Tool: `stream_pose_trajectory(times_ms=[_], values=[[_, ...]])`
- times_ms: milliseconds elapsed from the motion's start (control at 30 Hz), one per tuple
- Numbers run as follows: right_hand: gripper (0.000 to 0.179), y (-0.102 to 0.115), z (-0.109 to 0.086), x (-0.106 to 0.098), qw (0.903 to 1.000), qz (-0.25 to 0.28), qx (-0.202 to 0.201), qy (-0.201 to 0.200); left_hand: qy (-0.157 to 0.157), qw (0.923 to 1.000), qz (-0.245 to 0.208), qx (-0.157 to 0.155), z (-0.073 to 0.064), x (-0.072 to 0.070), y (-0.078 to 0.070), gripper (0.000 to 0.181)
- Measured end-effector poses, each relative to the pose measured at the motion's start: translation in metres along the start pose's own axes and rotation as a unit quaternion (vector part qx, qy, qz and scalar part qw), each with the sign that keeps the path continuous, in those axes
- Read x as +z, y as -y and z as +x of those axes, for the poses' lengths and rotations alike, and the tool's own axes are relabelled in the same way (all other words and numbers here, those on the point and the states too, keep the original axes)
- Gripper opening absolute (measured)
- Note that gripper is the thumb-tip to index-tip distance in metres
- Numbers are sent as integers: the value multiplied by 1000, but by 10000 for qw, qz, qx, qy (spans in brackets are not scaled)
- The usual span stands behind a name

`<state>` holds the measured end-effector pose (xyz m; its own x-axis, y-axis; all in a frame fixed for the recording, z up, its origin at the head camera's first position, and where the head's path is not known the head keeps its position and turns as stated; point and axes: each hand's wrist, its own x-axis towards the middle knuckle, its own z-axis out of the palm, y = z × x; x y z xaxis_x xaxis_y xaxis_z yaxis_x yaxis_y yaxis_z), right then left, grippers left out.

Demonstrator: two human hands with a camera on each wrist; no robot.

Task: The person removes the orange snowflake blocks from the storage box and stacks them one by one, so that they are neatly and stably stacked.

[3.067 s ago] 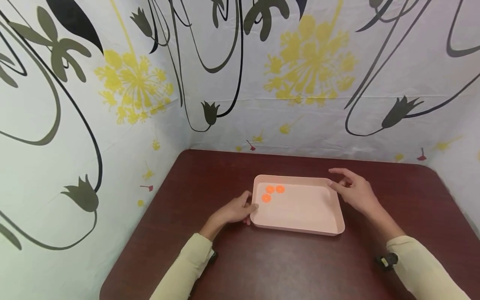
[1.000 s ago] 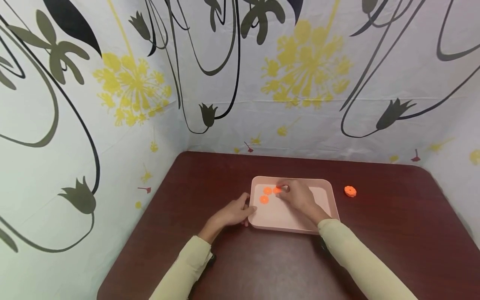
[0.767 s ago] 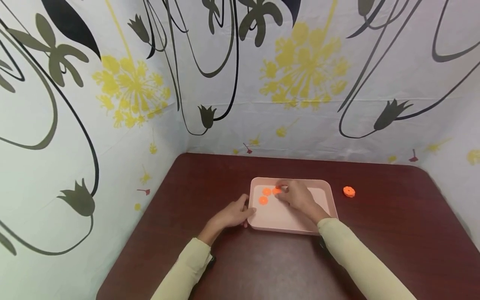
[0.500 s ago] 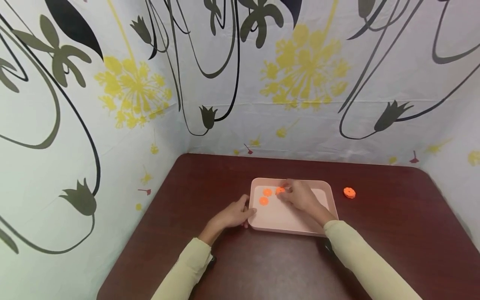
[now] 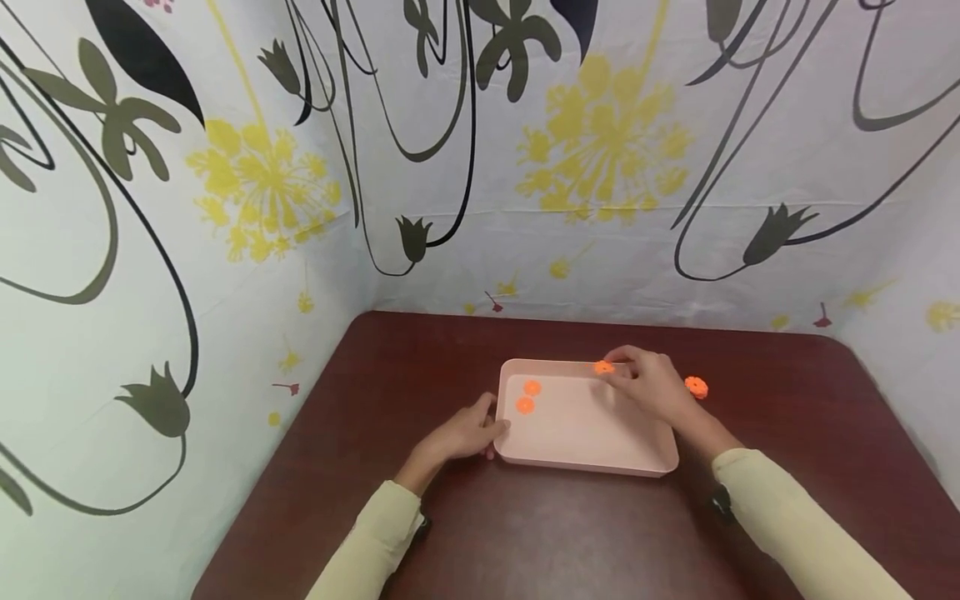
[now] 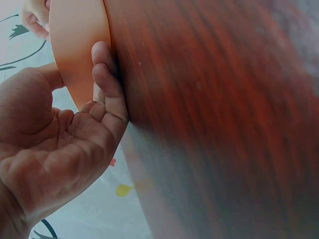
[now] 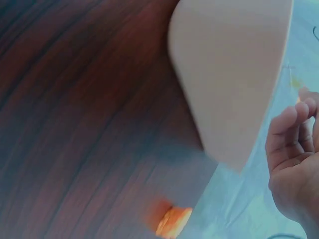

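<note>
A shallow pale-pink tray lies on the table, with two flat orange flower-shaped slices near its left end. My left hand grips the tray's left end, thumb at the rim and fingers along the outer wall, as the left wrist view shows. Over the far rim, right of the middle, my right hand pinches another orange flower-shaped slice between thumb and fingertips. In the right wrist view this hand shows at the right edge, beyond the tray wall, the slice mostly hidden.
On the dark red-brown table, just beyond the tray's right end, sits a thicker orange flower-shaped piece, close behind my right hand. Patterned white cloth hangs along the back and left of the table.
My right hand came into the tray from the right, took the rightmost of three orange flower-shaped slices, and has lifted it rightward to the far rim. My left hand keeps its grip.
</note>
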<state>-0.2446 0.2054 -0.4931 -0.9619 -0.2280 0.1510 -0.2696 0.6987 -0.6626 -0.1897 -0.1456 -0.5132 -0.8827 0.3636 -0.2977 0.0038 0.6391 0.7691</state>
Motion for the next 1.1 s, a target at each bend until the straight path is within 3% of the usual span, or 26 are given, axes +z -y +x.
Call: stream_pose_trajectory(times_ms=[200,333,667,1100], values=[[33,-25,-19,-20,9982,-211,16,-558,22,10000,38,18,1,1,1,46],[36,-45,-33,-30,9959,-337,273,-798,15,10000,64,-18,1,1,1,47],[45,-83,-52,-45,9879,-413,1245,-825,15,10000,62,47,-1,-1,2,47],[44,-94,-52,-44,9864,-547,1352,-752,67,9999,-53,132,0,-3,1,42]])
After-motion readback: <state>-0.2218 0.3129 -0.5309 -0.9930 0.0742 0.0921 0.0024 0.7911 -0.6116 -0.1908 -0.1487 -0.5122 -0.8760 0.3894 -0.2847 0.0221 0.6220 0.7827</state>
